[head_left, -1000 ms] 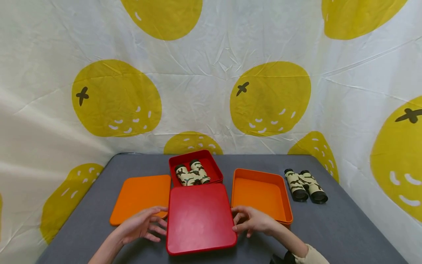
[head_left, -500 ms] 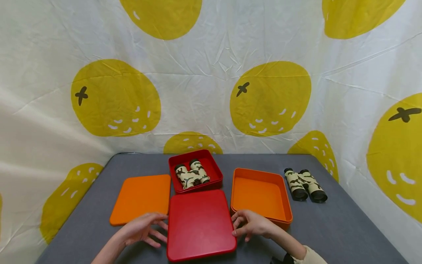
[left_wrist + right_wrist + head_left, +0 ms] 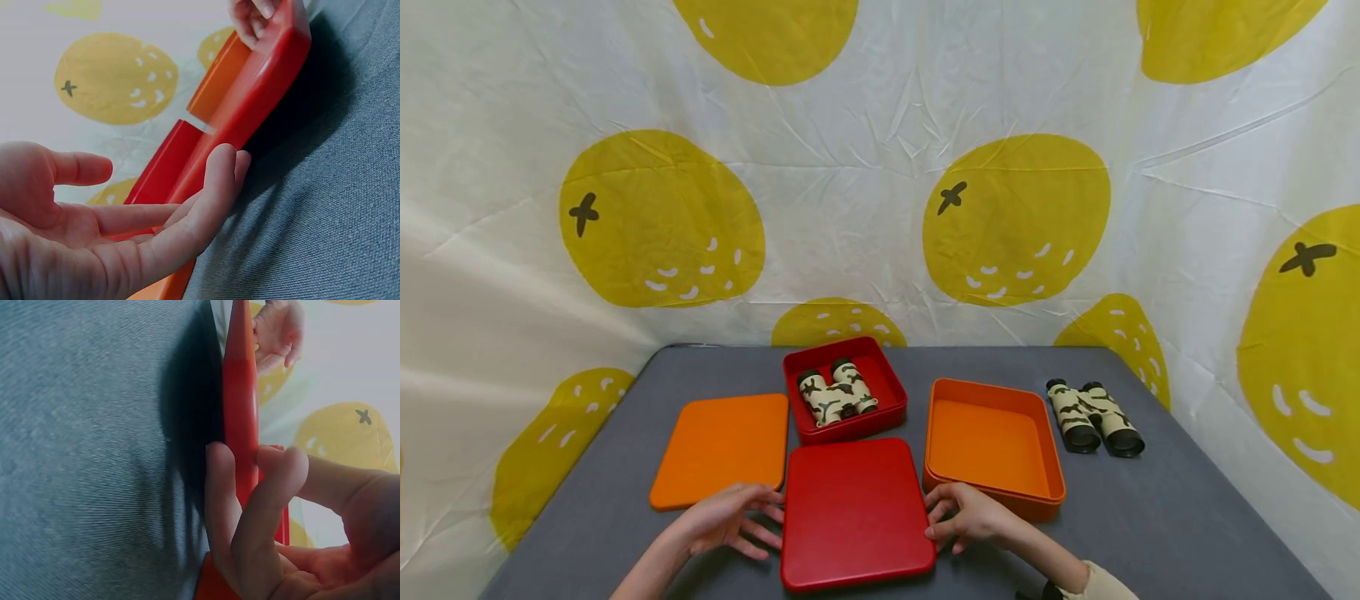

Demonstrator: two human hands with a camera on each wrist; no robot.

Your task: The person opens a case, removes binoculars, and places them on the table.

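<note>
Red lid [image 3: 859,512] is just on the near side of the red box [image 3: 865,427], between both hands, casting shadow on the grey table [image 3: 1195,533]. Right hand [image 3: 966,517] pinches the lid's right edge; left hand [image 3: 730,521], fingers loosely extended, is at its left edge, grip-free, contact hard to tell. Camouflage binoculars [image 3: 835,402] lie inside the red box, orange box [image 3: 988,442] right of it.

An orange lid [image 3: 726,446], orange box [image 3: 992,437] and, rightmost, camouflage binoculars [image 3: 1111,419] lie on the gray table [image 3: 1210,533] before a fruit-print curtain [image 3: 850,225].
</note>
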